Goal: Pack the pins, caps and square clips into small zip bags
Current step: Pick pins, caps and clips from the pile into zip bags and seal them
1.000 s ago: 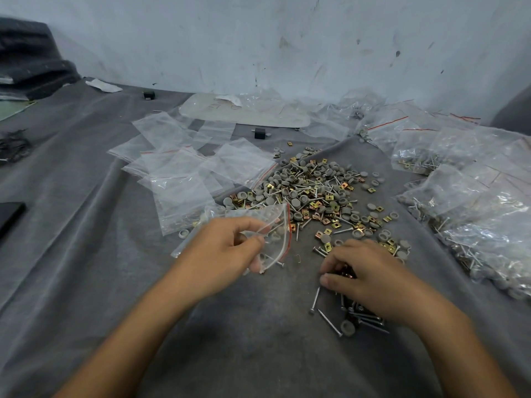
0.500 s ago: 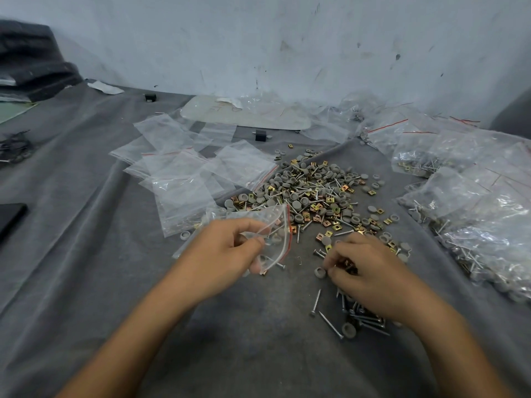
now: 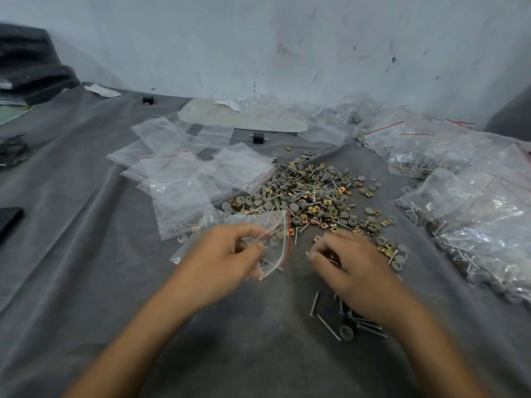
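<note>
Left of the mixed heap of grey round caps, brass square clips and steel pins [image 3: 310, 202] lie empty clear plastic zip bags [image 3: 178, 182]; filled clear bags [image 3: 474, 225] crowd its right side. At the heap's near edge, the left hand [image 3: 227, 254] pinches a small clear red-striped zip bag [image 3: 273, 239]. The right hand [image 3: 353, 265] curls over parts there; I cannot tell whether it holds any.

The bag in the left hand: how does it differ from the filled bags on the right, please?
The held bag is pinched by the left hand; the filled bags lie on the cloth. The held bag holds few parts; the filled bags bulge with pins and caps. Both are clear with red zips.
</note>
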